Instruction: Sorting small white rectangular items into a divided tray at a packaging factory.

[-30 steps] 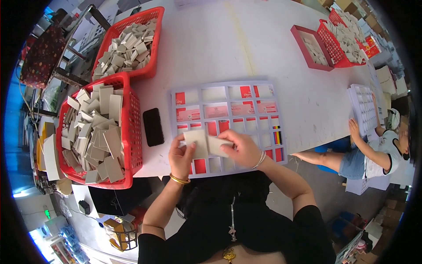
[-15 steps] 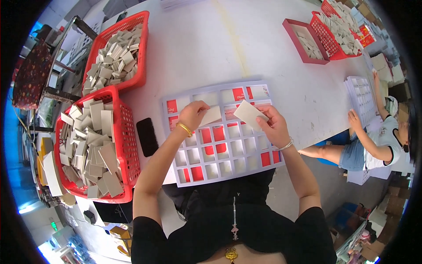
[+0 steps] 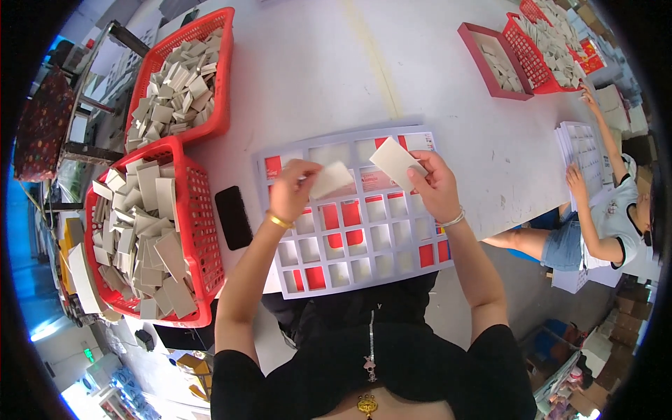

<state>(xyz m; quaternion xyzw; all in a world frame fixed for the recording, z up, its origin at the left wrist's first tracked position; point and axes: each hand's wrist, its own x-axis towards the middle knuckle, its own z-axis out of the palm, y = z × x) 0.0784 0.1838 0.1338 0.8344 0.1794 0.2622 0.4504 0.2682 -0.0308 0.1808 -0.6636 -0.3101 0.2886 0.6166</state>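
Observation:
A white grid board [image 3: 369, 268] with rows of rectangular openings lies at the table's near edge, red printed paper showing through several of them. Over its upper left part, my left hand [image 3: 292, 187] pinches a pale rectangular board piece [image 3: 332, 180], blurred by motion. My right hand [image 3: 435, 183] grips another off-white rectangular piece [image 3: 393, 162] between thumb and fingers, tilted above the upper right openings. Whether this is one piece or a thin stack, I cannot tell. Both pieces are held apart from each other.
Two red plastic baskets [image 3: 207, 269] full of loose pale pieces stand at my left, beside a black phone [image 3: 233, 218]. Far right are a dark red box [image 3: 490, 66] and another red basket [image 3: 530, 59] of pieces. A co-worker [image 3: 600, 227] sits at right near stacked grid boards [image 3: 582, 150].
My left hand has shifted a little left and down, and its piece has turned. My right hand stays nearly in place. The co-worker's far hand has reached toward the red basket.

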